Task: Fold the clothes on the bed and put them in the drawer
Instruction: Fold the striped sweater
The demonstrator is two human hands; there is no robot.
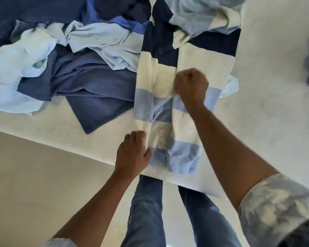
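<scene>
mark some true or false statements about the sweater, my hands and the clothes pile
1. The striped sweater lies on the bed. True.
2. The right hand lies flat and open on it. False: its fingers are curled, pinching the fabric.
3. The left hand is at the sweater's hem end. True.
4. The pile of blue clothes lies to the sweater's right. False: it lies to its left.

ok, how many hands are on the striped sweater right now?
2. The left hand holds the striped sweater near its lower end, by the edge of the bed; the right hand grips a fold farther up, around mid-length.
</scene>
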